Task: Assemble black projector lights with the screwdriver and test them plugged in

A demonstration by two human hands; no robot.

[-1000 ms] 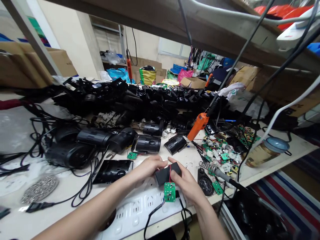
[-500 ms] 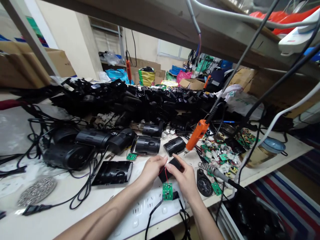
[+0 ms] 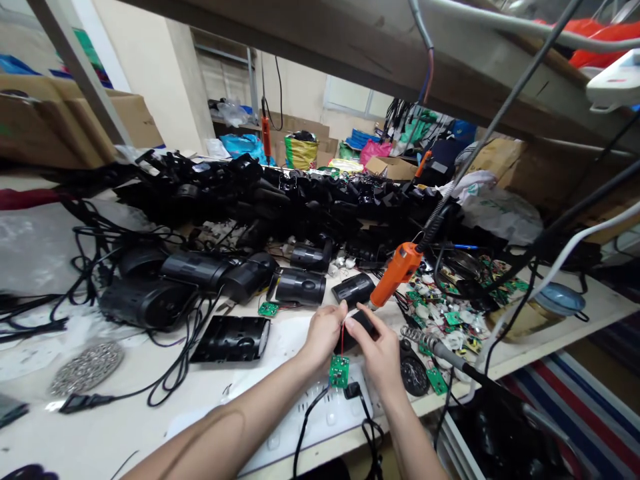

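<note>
My left hand (image 3: 324, 335) is closed in a pinch at the top of a thin red wire (image 3: 343, 339). From that wire hangs a small green circuit board (image 3: 339, 372), just below my hands, with a black cable beside it. My right hand (image 3: 376, 341) has its thumb and fingers round a black plastic part (image 3: 365, 321), mostly hidden by the fingers. Both hands are close together, fingertips nearly meeting. Right above them hangs an orange electric screwdriver (image 3: 396, 273), its tip near my right fingers. Below lies a white power strip (image 3: 310, 427) with a black plug (image 3: 353, 391).
A soldering iron (image 3: 443, 350) with a coiled spring guard points in from the right, near a round black speaker-like part (image 3: 413, 373). Loose circuit boards (image 3: 453, 320) are heaped behind it. Black housings (image 3: 300, 287) line the middle; an open shell (image 3: 231, 339) lies left, beside tangled cables.
The view has shifted slightly, so the scene sits further right. My hands have drawn the red wire straighter above the circuit board, and the black part has tilted in my right hand.
</note>
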